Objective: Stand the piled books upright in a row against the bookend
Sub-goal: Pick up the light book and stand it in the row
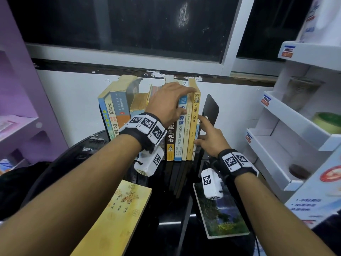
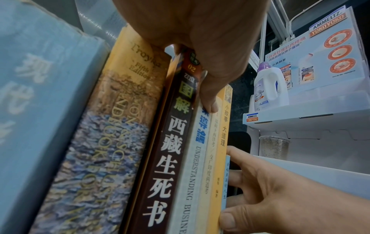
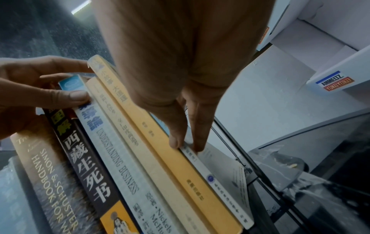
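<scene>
Head view shows a row of books (image 1: 177,126) standing upright at centre frame on the dark tabletop (image 1: 166,209), with a black bookend (image 1: 211,108) just right of them. The left hand (image 1: 166,104) lies over the tops of the middle books, fingers spread wide and thumb pressed on a blue-and-white spine (image 2: 197,158). The right hand (image 1: 210,137) has straight fingers touching a thin pale-blue book (image 3: 218,178) at the row's right end, beside the yellow book (image 1: 193,126). Two more books lie flat at the bottom of the frame: a yellow one (image 1: 118,218) at lower left, a green-covered one (image 1: 221,215) at lower right.
</scene>
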